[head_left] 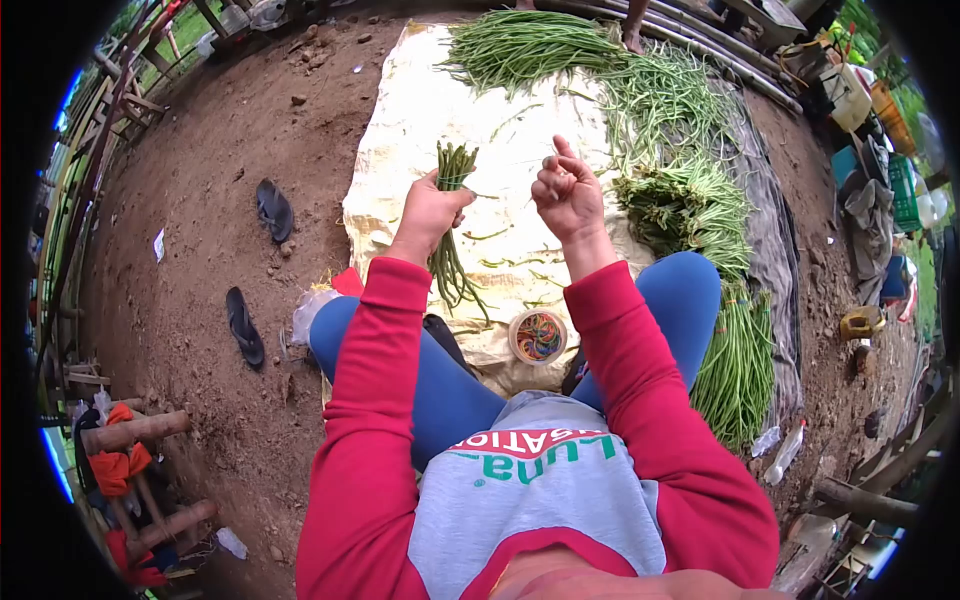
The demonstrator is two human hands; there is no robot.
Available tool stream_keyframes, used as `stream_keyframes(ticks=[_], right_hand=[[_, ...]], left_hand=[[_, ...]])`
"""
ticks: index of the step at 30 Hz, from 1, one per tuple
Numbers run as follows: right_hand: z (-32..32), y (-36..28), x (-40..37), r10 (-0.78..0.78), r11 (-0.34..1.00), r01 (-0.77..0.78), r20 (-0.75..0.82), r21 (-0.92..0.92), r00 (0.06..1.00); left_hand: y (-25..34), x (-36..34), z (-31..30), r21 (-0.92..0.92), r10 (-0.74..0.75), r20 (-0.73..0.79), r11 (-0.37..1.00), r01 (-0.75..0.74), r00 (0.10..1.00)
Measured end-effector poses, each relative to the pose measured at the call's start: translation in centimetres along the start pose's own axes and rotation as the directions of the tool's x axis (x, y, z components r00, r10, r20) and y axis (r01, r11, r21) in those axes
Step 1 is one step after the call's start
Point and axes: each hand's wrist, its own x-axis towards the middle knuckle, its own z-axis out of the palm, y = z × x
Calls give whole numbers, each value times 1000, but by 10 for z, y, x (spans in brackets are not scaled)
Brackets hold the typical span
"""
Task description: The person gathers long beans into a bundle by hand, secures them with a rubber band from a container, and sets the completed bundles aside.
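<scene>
My left hand (432, 212) is closed around a bundle of long green beans (455, 272). The bundle's cut tops stick up above my fist and the long ends hang below it. To the right, my right hand (570, 200) is raised over the sheet with its index finger extended and the other fingers curled in. Whether something small is pinched there, I cannot make out. Between my legs, a round tub (537, 336) of coloured rubber bands rests on the pale sheet (400, 130). Several loose beans are scattered on the sheet between my hands and the tub.
A large pile of long beans (530, 42) lies at the far end, with loose beans (665, 105) beside it. Bundled beans (685, 205) and another heap (738, 365) line the right side. Slippers (273, 210) lie on the dirt at left. Crates and containers (903, 192) stand far right.
</scene>
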Motion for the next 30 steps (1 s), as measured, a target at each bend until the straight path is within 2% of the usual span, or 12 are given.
stream_keyframes(ticks=[2, 5, 10, 13, 15, 17, 21, 22, 24, 25, 27, 30], right_hand=[[23, 13, -1, -288, 957, 217, -535, -193, 794], [-47, 58, 10, -237, 770, -83, -404, -632, 884], [-1, 47, 2, 46, 908, -149, -263, -390, 964], [86, 29, 8, 14, 351, -2, 3, -936, 1000], [113, 39, 6, 174, 213, -24, 13, -977, 985], [141, 60, -8, 346, -23, 91, 77, -996, 935], [126, 80, -25, 259, 121, -53, -20, -991, 966], [117, 72, -27, 176, 274, -304, -263, -912, 948], [64, 56, -17, -13, 932, -39, -139, -361, 990], [43, 49, -16, 87, 959, -73, 40, -273, 995], [45, 34, -5, -135, 981, 181, -406, 76, 904], [9, 46, 4, -276, 916, 67, -499, -396, 822]], left_hand=[[-6, -8, 20, -95, -12, 113, 995, 23, 993], [-5, 0, 12, -24, -22, 266, 999, 30, 964], [6, -8, 7, 43, -33, 316, 999, 20, 948], [-5, -4, 15, 458, -348, 364, 874, 159, 864], [-21, -11, 11, 492, -38, 556, 820, -291, 831], [-28, -12, 4, 433, 6, 527, 859, -274, 850], [-11, 5, 5, 10, -86, 121, 996, 86, 989], [2, 7, 6, -97, -112, 20, 989, 114, 993], [14, 0, 1, 45, -152, -24, 987, 153, 988], [11, 1, 2, 46, -154, -24, 987, 155, 988], [4, 2, 8, -29, -70, 26, 997, 71, 997], [-3, -5, 14, 35, -45, 304, 999, 36, 951]])
